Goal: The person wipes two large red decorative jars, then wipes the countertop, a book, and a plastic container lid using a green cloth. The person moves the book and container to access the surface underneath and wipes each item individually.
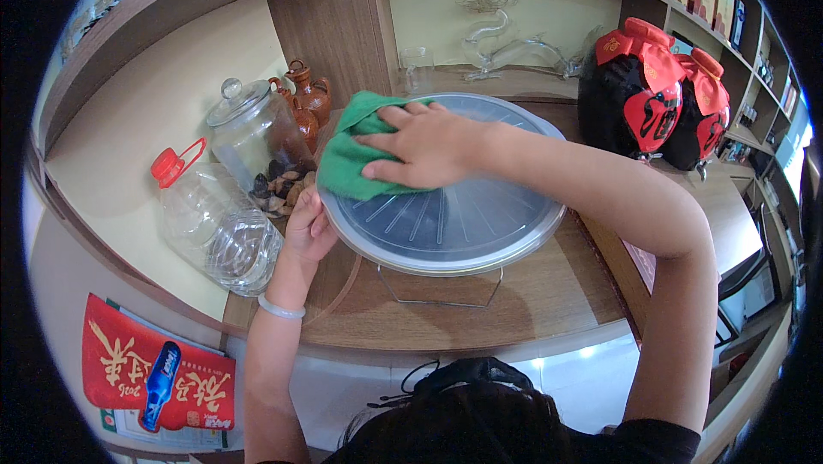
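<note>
A large round translucent plastic lid (443, 223) with radial ribs is in front of me. It covers most of whatever is under it, and a thin wire bail (443, 303) shows below its near edge. My right hand (427, 149) lies with fingers spread on a folded green cloth (350, 165), pressing it against the lid's left part. At the lid's left rim, my left hand (310, 226) holds the edge with curled fingers. The cloth partly overhangs that rim.
Left of the lid stand a water bottle (218, 226) with a red cap, a lidded glass jar (247, 123) and brown ceramic jugs (312, 101). Behind are a glass dragon-shaped vessel (514, 53) and a drinking glass (416, 70). Two black jars (607, 98) with red cloth tops stand at right.
</note>
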{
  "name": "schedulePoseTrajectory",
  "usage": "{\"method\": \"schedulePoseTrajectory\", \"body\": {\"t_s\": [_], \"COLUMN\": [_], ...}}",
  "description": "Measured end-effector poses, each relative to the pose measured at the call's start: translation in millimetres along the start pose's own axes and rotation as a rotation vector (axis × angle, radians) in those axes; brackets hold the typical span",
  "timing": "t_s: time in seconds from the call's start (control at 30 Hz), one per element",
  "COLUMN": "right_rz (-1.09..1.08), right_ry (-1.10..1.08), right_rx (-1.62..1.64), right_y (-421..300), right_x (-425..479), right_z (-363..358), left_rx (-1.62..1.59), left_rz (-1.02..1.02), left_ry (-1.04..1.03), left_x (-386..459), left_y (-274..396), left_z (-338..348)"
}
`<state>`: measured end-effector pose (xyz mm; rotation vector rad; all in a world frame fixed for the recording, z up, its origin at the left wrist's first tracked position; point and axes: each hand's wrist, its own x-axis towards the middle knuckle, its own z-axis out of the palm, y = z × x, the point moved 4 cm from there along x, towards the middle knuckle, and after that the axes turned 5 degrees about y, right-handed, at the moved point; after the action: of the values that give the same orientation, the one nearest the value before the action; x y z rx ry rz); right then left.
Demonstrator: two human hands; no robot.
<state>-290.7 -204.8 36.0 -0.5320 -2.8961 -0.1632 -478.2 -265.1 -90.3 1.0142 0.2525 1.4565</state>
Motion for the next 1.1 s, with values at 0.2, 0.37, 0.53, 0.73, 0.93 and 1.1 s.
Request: {"method": "schedulePoseTrajectory", "body": {"t_s": [0.2, 0.37, 0.53, 0.73, 0.93, 1.1], "right_rz": [-0.198, -0.269, -0.344, -0.345, -0.177, 0.043], "right_ry": [0.044, 0.078, 0.176, 0.225, 0.147, 0.113], "right_rx": [0.080, 0.148, 0.218, 0.229, 0.217, 0.169], "right_y": [-32, -39, -40, -33, -13, 30], "right_x": [-14, -29, -54, -86, -111, -117], "right_z": [-5, -8, -14, -22, -35, -32], "left_rx": [0.110, 0.286, 0.293, 0.115, 0.158, 0.098], "left_rz": [0.029, 0.052, 0.099, -0.017, 0.022, 0.001], "left_ry": [0.315, 0.108, 0.405, 0.009, 0.036, -0.020], "left_x": [-3, -3, -3, 0, -2, -1], "left_y": [-4, -2, -3, 3, 2, 1], "left_z": [7, 15, 22, 13, 13, 6]}}
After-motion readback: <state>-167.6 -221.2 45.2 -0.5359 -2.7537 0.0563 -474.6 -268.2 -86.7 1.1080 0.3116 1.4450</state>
